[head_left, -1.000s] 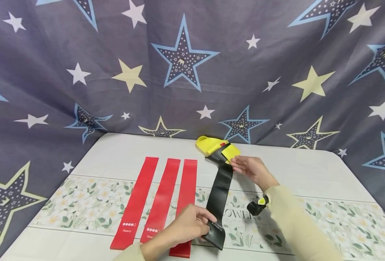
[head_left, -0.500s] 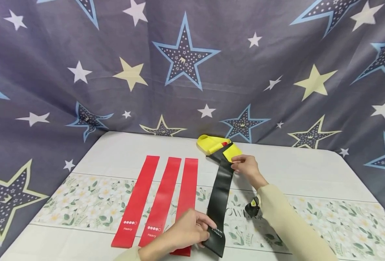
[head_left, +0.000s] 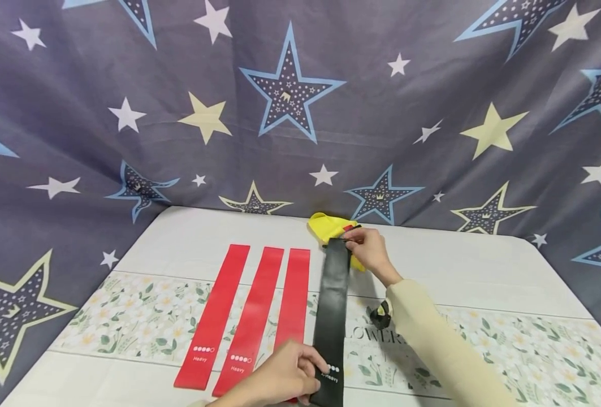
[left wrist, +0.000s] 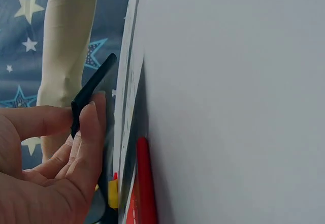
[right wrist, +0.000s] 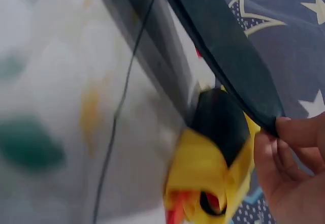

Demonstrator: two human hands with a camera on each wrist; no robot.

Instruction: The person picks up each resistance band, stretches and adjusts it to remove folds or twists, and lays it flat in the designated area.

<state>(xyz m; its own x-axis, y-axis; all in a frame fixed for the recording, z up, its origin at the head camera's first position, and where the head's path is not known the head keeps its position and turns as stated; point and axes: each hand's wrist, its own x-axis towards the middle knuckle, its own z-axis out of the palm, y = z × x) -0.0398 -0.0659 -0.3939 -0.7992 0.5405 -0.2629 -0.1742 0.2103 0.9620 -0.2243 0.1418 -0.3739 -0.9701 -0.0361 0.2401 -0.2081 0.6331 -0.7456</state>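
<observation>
A black resistance band [head_left: 332,305] marked "X-Heavy" stretches lengthwise between my hands. My left hand [head_left: 287,373] pinches its near end between thumb and fingers, beside the printed label. At the far end, my right hand [head_left: 370,249] pinches the band's corner. The right wrist view shows the black band [right wrist: 223,51] raised above the table, its shadow on the cloth. Three red bands marked "Heavy" lie side by side to the left: the left one [head_left: 219,305], the middle one [head_left: 254,311] and the right one [head_left: 293,294], whose near end my left hand partly hides.
Behind the black band's far end lies a crumpled pile of yellow bands [head_left: 325,226], with black and red pieces among them. A white table cover [head_left: 178,243] with a floral strip lies beneath. A grey star-printed curtain [head_left: 259,164] hangs behind the table.
The black band has come away from the pile, swung left and now runs straight beside the right red band. My right hand has moved left with its far end; my left hand moved slightly nearer.
</observation>
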